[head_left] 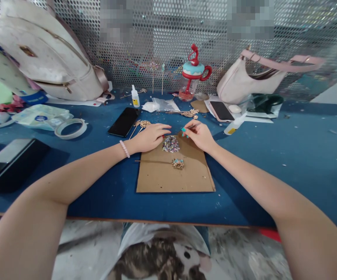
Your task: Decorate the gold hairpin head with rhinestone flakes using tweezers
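A sheet of brown cardboard (156, 181) lies on the blue table in front of me. On it is a small heap of multicoloured glittery rhinestones (171, 144). Below the heap rests a gold hair stick (156, 161), its ornate end with blue stones pointing right. My left hand (149, 138) lies palm down at the cardboard's upper left, fingers stretched toward the heap. At the upper right edge, my right hand (199, 136) is pinched on a thin dark tool (190, 126), possibly tweezers; its tip is hard to make out.
Behind the hands lie a black phone (124, 122), gold hair sticks (190, 113), a glue bottle (135, 97) and another glue bottle (234, 125). A red-lidded cup (189, 79) stands near the perforated metal wall. Left are a tape roll (70, 128) and backpack (48, 50); right, a handbag (250, 81).
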Demonstrator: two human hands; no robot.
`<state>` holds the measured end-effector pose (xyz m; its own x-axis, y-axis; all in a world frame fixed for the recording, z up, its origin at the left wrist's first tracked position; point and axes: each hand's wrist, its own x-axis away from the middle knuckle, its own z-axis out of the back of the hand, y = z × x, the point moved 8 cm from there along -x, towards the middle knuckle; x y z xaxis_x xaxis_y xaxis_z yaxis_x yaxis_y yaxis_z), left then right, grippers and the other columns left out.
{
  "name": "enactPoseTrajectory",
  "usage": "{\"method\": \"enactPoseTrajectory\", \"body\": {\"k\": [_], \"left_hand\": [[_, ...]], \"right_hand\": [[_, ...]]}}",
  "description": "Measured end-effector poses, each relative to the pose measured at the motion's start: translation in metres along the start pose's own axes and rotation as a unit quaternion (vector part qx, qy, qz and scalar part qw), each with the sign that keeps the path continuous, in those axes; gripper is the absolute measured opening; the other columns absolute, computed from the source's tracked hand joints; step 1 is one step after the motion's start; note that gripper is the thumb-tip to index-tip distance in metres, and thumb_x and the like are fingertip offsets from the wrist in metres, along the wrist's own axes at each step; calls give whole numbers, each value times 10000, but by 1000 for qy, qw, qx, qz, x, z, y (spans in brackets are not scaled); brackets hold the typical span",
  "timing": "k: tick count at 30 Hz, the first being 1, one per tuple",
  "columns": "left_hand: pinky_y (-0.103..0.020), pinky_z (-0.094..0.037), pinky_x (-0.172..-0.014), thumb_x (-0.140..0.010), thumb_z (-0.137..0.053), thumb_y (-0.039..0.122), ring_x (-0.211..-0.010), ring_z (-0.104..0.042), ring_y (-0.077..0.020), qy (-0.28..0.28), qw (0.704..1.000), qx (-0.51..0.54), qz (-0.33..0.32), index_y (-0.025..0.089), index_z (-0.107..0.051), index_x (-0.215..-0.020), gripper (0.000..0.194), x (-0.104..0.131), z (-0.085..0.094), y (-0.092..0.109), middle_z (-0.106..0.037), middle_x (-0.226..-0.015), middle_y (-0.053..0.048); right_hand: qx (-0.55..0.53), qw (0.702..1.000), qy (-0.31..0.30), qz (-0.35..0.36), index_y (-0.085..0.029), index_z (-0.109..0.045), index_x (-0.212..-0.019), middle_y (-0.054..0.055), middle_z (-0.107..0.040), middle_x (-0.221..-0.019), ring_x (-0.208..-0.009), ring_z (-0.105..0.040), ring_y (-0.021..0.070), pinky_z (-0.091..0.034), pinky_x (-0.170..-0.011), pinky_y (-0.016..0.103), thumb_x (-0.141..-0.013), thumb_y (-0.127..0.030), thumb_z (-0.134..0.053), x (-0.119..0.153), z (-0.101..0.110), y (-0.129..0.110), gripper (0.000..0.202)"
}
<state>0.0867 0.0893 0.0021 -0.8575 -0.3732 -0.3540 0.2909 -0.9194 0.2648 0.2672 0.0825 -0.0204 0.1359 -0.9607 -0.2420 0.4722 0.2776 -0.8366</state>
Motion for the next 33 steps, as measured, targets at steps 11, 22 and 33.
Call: {"method": "enactPoseTrajectory", "body": {"k": [11,22,33], "left_hand": [[-514,-532,-1059,-977,-644,357,-1210,-619,-253,17,999,-23,28,159,-638,-1209,306,-1,0,-3,-634,-1315,-97],[-318,-566,-758,-989,-612,398,-779,-628,-135,-116,992,-46,-8,142,-643,-968,259,2,8,25,-655,-891,-11],[-291,-319,-609,-915,-597,298,-648,-536,-130,-278,959,1,-57,205,-612,-726,211,13,13,62,-679,-764,5]], "right_hand": [[60,998,1,-17,-147,-627,-1172,68,-667,-1110,-939,-667,163,-598,-828,357,-988,-405,-607,2,0,1,317],[76,997,-1,-9,-146,-636,-1133,57,-672,-1061,-892,-663,148,-596,-796,334,-991,-410,-601,6,0,-7,302],[65,998,-3,3,-147,-639,-1098,44,-670,-1012,-828,-649,125,-588,-744,297,-994,-402,-598,8,-2,-12,278]]}}
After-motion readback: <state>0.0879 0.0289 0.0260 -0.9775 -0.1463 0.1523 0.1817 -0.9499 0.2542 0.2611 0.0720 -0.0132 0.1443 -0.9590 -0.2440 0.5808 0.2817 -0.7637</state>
